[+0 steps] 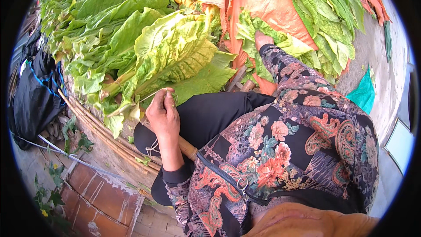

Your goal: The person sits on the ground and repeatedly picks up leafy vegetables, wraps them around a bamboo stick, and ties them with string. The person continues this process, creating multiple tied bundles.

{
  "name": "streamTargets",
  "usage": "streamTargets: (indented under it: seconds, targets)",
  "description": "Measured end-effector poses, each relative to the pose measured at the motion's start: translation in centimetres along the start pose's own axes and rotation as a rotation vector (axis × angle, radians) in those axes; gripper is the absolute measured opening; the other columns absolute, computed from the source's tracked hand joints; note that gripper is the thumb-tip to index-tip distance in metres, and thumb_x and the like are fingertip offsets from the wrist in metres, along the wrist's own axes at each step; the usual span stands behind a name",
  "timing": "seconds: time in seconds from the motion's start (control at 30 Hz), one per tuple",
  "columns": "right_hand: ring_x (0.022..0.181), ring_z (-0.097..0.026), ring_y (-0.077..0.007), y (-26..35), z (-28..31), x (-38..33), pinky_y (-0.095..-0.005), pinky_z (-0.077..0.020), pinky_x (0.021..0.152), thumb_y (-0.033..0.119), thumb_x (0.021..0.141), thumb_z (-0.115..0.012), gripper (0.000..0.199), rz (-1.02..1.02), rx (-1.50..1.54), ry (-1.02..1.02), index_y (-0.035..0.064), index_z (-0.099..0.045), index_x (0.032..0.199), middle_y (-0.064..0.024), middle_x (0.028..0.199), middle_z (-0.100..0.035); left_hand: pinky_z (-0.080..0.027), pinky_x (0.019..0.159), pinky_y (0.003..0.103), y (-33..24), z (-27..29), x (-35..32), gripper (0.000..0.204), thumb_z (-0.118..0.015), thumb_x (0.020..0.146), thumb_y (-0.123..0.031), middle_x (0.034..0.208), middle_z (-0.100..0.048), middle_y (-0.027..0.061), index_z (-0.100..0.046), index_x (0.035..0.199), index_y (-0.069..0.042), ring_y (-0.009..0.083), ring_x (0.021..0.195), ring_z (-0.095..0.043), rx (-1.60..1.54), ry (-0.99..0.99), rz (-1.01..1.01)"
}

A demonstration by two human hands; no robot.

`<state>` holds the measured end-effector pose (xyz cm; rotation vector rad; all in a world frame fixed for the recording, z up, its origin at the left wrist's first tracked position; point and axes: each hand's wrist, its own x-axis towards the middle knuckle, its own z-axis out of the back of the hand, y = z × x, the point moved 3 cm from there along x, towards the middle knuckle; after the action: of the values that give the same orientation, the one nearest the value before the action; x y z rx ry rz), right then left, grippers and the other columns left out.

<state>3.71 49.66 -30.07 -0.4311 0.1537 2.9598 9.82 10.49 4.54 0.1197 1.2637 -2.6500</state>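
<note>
My left hand (164,113) is closed in a pinch on a thin pale string (151,95), just above my dark trouser leg. The string runs toward the stalk ends of large yellow-green tobacco leaves (175,46) lying beside it. A bamboo pole (188,148) passes under my left wrist, and a loose loop of string (152,147) hangs there. My right hand (263,39) reaches away into another heap of tobacco leaves (280,39), next to an orange woven sack (267,6). Its fingers are hidden among the leaves.
Layered green leaves (96,30) spread across the far left, and more leaves (329,26) lie at the far right. Long bamboo poles (109,134) lie at the left, near a black plastic bag (35,92). A teal bag (363,88) rests at the right.
</note>
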Motion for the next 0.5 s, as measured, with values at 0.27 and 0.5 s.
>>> streamTargets:
  seconds: [0.27, 0.5]
  targets:
    - [0.081, -0.061, -0.0371, 1.0, 17.4, -11.6, -0.0422, -0.0481, 0.071, 0.021, 0.073, -0.066, 0.032, 0.497, 0.394, 0.178, 0.0041, -0.058, 0.098, -0.0205, 0.084, -0.061, -0.038, 0.051, 0.025, 0.7, 0.1, -0.5, 0.028, -0.062, 0.087, -0.016, 0.058, -0.049, 0.0047, -0.06, 0.107, 0.003, 0.0086, 0.053, -0.04, -0.141, 0.104, 0.03]
    - [0.081, -0.06, -0.0325, 17.9, 24.5, -12.4, -0.0372, -0.0479, 0.067, 0.014, 0.071, -0.07, 0.034, 1.018, 0.631, -0.024, 0.0074, -0.058, 0.103, -0.0118, 0.086, -0.058, -0.049, 0.068, 0.025, 0.4, -2.8, 2.2, 0.088, -0.08, 0.066, -0.017, 0.093, -0.062, 0.0091, -0.031, 0.136, 0.003, 0.0123, 0.079, -0.059, -0.678, 0.186, -0.097]
